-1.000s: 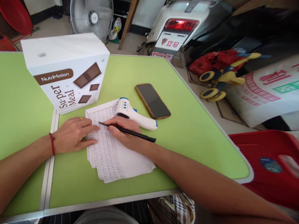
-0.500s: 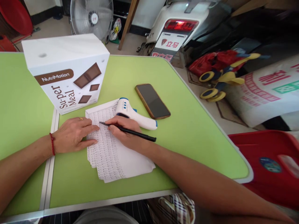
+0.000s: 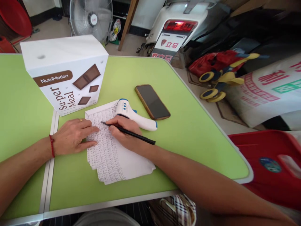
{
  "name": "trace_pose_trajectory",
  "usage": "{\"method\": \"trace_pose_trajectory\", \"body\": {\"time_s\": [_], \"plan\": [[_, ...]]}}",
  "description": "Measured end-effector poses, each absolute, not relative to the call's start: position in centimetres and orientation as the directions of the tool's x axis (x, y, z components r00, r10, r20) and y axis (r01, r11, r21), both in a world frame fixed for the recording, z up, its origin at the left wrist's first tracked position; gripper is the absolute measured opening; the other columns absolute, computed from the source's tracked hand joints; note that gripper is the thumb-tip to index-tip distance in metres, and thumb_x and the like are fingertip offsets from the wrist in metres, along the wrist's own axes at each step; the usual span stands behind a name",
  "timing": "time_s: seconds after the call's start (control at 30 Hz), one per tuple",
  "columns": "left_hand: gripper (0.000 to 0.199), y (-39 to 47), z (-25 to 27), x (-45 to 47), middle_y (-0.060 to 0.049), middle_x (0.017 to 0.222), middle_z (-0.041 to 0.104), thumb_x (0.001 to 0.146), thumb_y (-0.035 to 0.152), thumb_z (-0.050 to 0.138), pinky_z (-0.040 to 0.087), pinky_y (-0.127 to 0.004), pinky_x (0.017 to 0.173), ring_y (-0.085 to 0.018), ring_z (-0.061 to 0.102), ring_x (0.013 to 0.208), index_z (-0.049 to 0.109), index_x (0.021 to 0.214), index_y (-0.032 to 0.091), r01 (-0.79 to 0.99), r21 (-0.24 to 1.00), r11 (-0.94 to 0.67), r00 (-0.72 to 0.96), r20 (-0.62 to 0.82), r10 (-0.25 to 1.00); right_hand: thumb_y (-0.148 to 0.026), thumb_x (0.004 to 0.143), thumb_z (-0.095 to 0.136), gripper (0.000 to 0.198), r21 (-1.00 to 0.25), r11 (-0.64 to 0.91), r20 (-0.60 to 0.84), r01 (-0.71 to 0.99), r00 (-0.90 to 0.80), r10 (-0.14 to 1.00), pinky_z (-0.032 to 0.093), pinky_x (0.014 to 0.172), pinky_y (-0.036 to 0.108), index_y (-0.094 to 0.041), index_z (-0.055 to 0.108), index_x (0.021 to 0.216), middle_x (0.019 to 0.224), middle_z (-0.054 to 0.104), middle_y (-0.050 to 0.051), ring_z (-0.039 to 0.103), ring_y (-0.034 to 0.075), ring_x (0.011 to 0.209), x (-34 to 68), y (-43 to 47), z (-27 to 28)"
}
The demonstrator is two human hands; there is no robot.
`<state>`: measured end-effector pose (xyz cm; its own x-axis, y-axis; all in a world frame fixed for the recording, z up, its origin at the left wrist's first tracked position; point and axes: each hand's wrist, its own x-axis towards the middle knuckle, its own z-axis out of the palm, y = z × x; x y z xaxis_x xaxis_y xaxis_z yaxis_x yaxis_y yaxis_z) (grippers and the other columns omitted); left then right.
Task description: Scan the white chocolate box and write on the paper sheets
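Observation:
My right hand [image 3: 125, 131] is closed around a black pen [image 3: 137, 135], its tip on or just over the upper part of the paper sheets [image 3: 107, 157]. Rows of small handwriting fill the left side of the top sheet; its lower right is blank. Flat on the sheets' left edge rests my left hand [image 3: 76, 135], fingers stretched and slightly spread, holding nothing. A white and blue infrared thermometer [image 3: 136, 117] lies across the sheets' upper right, just beyond my right hand, which hides part of it.
A white NutriMotion box [image 3: 68, 75] stands behind my left hand. The smartphone [image 3: 152, 102] lies right of the thermometer on the green table [image 3: 192, 144]. Beyond the table are a fan [image 3: 91, 20], a white scooter [image 3: 178, 25] and a red plastic chair [image 3: 265, 163].
The whole view has shifted slightly left. The pen tip has moved a little along the sheet, to the right and slightly up; my left hand stays in place.

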<state>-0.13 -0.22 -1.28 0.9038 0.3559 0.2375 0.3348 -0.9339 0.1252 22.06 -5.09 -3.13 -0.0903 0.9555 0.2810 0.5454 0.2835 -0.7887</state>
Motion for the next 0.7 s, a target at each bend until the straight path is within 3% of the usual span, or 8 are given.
{"method": "trace_pose_trajectory", "body": {"time_s": [0.2,0.7], "plan": [[0.039,-0.23,-1.19,-0.17,-0.007,0.089,0.064,0.098,0.045,0.04,0.049,-0.032,0.067,-0.019,0.061,0.075,0.062,0.113,0.015,0.336,0.127,-0.933,0.906,0.226,0.357,-0.018,0.073,0.05,0.019,-0.82,0.278,0.271,0.501,-0.09,0.958,0.049,0.057,0.028,-0.02,0.068,0.078,0.07,0.069,0.001,0.06,0.014,0.06,22.16,-5.15,-2.92],[0.041,-0.2,-1.27,-0.18,-0.007,0.088,0.064,0.099,0.045,0.039,0.049,-0.033,0.065,-0.02,0.061,0.074,0.063,0.112,0.015,0.338,0.128,-0.932,0.902,0.239,0.36,-0.021,0.076,0.049,0.019,-0.788,0.282,0.281,0.547,-0.087,0.956,0.051,0.061,0.029,-0.02,0.066,0.083,0.076,0.07,0.002,0.062,0.015,0.066,22.1,-5.04,-3.12]]}}
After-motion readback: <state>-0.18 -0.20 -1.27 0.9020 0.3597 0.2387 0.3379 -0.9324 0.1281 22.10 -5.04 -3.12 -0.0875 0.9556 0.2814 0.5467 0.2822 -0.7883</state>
